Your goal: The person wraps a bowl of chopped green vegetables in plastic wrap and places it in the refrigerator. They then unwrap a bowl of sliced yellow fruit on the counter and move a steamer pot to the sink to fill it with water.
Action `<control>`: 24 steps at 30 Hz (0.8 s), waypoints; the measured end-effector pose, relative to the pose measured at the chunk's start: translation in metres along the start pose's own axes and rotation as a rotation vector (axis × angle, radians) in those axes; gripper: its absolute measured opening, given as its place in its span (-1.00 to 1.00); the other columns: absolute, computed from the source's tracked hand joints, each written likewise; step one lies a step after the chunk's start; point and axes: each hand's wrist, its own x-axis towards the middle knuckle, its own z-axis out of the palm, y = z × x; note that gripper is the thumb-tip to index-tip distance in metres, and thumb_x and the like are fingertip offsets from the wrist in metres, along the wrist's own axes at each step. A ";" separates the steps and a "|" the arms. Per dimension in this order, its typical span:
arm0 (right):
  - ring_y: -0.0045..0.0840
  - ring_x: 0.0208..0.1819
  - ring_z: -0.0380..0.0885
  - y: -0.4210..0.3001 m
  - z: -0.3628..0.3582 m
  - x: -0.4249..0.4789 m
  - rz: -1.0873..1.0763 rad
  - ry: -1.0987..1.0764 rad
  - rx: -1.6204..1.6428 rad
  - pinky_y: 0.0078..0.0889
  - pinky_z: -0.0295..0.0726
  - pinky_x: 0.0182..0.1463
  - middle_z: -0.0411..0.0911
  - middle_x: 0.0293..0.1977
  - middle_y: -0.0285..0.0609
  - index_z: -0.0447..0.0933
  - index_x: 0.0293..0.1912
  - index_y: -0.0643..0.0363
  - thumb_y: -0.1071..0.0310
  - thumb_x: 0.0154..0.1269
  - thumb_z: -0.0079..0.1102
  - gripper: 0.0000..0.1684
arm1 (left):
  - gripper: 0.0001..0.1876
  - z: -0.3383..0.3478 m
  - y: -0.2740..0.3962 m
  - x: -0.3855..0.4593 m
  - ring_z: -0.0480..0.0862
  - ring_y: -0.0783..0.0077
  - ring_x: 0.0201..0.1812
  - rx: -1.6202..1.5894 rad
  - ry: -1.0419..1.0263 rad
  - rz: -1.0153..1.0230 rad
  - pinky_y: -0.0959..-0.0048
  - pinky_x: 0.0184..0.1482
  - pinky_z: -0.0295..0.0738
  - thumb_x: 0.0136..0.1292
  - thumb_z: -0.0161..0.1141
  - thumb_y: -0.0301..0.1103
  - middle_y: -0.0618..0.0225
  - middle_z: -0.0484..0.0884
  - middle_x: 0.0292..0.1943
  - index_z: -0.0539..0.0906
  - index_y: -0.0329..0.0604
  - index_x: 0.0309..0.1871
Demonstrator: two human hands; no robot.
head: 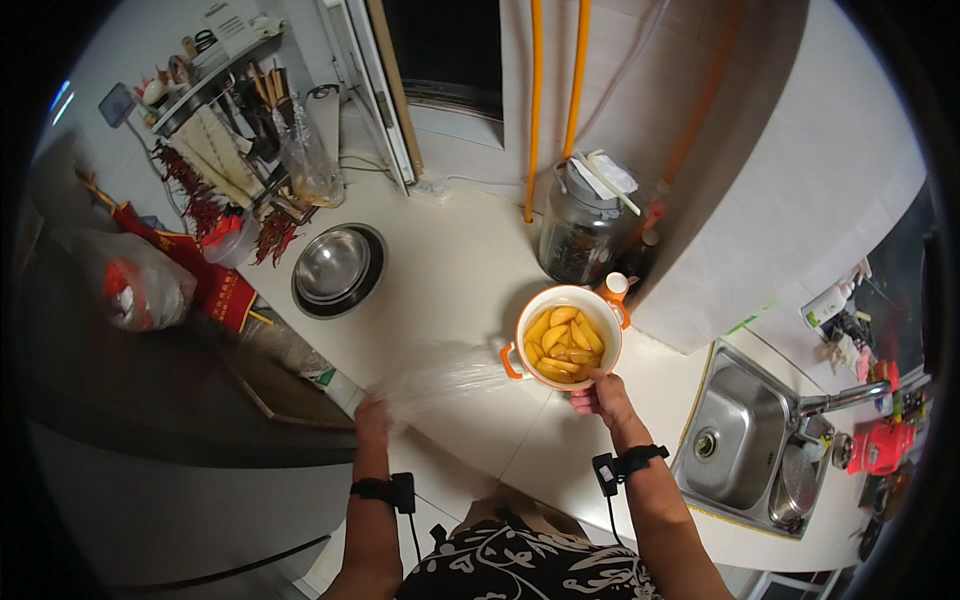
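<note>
My right hand grips the near rim of a white pot with orange side handles, thumb on top and fingers beneath the wall. Yellow wedges, fruit or vegetable, lie inside the pot, seemingly in liquid. Off to the left, my left hand is blurred and closed on a crumpled piece of clear plastic film. The film stretches from that hand toward the pot's left handle. Whether it touches the handle, I cannot tell.
Nested metal bowls stand on the white countertop. Behind the pot are a large lidded jar and an orange-and-white cup. A steel sink with a faucet is at right. Dried chillies hang at left.
</note>
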 end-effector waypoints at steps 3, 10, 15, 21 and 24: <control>-0.39 -0.57 0.62 0.003 -0.013 0.002 -0.011 0.015 -0.034 -0.37 0.67 -0.52 0.62 -0.47 -0.05 0.46 -0.14 0.40 0.05 0.36 -0.12 -0.49 | -0.84 -0.013 0.019 -0.008 0.54 0.49 -0.35 -0.335 0.129 -0.001 0.50 -0.34 0.45 0.29 0.08 -0.47 0.41 0.58 -0.33 0.58 -0.14 -0.09; -0.44 -0.65 0.58 0.011 -0.023 0.008 -0.069 -0.023 -0.062 -0.42 0.64 -0.60 0.59 -0.54 -0.09 0.38 -0.10 0.34 -0.02 0.37 -0.09 -0.48 | -0.79 0.017 0.167 -0.060 0.61 0.35 -0.09 -0.842 0.142 0.515 0.34 -0.12 0.58 0.40 0.01 -0.41 0.32 0.62 -0.12 0.49 -0.16 0.05; -0.62 -0.74 0.39 0.013 -0.022 -0.023 -0.232 0.218 -0.105 -0.59 0.32 -0.74 0.46 -0.63 -0.25 0.29 -0.11 0.27 -0.01 0.32 0.16 -0.49 | -0.77 0.042 0.194 -0.084 0.63 0.38 -0.20 -0.743 -0.199 0.473 0.41 -0.21 0.57 0.43 0.00 -0.32 0.33 0.62 -0.13 0.48 -0.13 0.07; -0.75 -0.39 0.40 0.005 0.003 -0.072 -0.883 0.103 -0.084 -0.66 0.47 -0.34 0.40 -0.40 -0.38 0.40 -0.14 0.15 0.36 0.17 0.35 -0.67 | -0.71 0.047 0.147 -0.083 0.63 0.38 -0.18 -0.762 -0.558 0.257 0.42 -0.20 0.57 0.44 -0.02 -0.25 0.32 0.62 -0.11 0.48 -0.09 0.14; -0.47 0.02 0.42 -0.037 0.039 -0.078 -1.028 0.072 -0.262 -0.37 0.47 0.09 0.39 -0.01 -0.15 0.37 0.15 0.21 0.32 0.09 0.41 -0.35 | -0.65 0.065 0.156 -0.103 0.63 0.35 -0.08 -0.758 -0.450 0.095 0.37 -0.08 0.56 0.43 -0.03 -0.22 0.30 0.61 -0.03 0.47 -0.11 0.20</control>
